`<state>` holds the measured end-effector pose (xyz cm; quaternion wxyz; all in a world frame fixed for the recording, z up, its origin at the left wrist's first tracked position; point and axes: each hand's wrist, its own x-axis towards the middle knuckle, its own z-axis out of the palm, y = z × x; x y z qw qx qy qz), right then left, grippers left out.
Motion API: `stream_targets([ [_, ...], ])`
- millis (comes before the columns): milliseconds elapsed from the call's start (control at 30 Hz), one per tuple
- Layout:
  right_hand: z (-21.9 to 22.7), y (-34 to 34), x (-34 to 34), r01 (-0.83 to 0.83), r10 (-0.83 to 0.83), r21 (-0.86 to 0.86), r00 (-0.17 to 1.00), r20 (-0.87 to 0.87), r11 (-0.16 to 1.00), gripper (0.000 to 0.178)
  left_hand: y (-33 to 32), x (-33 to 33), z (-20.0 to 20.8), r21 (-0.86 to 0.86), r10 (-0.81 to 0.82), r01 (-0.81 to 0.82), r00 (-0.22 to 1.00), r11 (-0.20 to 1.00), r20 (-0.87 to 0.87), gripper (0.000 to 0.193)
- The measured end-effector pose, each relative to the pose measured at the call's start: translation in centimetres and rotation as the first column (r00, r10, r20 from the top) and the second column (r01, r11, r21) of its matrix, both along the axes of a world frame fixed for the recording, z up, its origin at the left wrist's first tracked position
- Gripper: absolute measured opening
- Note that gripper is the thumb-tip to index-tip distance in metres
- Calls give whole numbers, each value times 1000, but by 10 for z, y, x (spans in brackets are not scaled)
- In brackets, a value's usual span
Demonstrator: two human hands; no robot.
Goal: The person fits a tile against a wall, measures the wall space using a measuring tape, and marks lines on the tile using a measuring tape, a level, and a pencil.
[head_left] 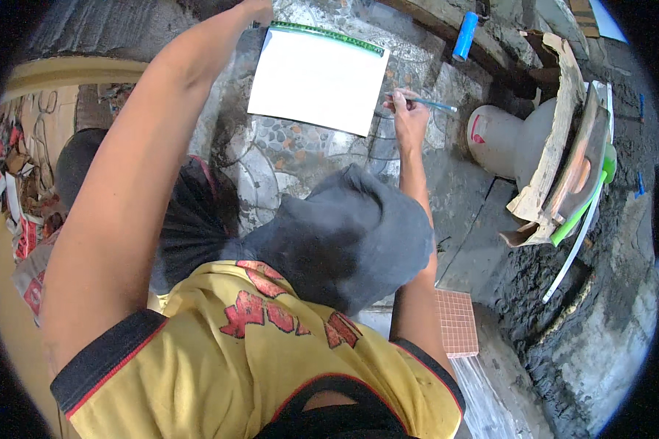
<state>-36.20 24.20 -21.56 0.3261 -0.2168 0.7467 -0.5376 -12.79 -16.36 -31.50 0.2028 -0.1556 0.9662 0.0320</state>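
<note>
A white paper pad (318,77) with a green binding strip along its far edge lies on the patterned stone-look floor (293,150). Its page looks blank from here. To the right of the pad, my right hand (410,121) grips a thin blue-green pencil (441,106), which points out to the right. The fingertips are close to the pad's right edge. My left arm stretches far forward, and my left hand (258,10) is at the top edge of the view, near the pad's far left corner. Its fingers are cut off or too small to make out.
A blue cylinder (465,36) lies at the far right. Beside my right hand stand a whitish plastic bucket (494,139) and torn cardboard (556,139) with a trowel-like tool. Wet grey cement (534,293) spreads at right, near a stack of reddish tiles (455,322). Clutter (25,168) fills the left.
</note>
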Motion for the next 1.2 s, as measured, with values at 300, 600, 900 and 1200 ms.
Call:
stream_targets([
  [300,22,-51,10,-86,89,-75,996,29,993,17,-67,31,-16,-83,245,-231,928,969,282,29],
  [600,9,-79,-9,-46,43,-58,998,-43,997,13,-60,23,-5,-20,198,-201,937,979,287,31],
  [900,2,-113,-32,-76,73,-23,992,-103,997,17,-51,17,2,-21,181,-186,922,982,343,27],
  [1200,-11,-135,-24,-61,61,4,996,-57,998,16,-54,27,11,-65,243,-234,928,970,283,19],
])
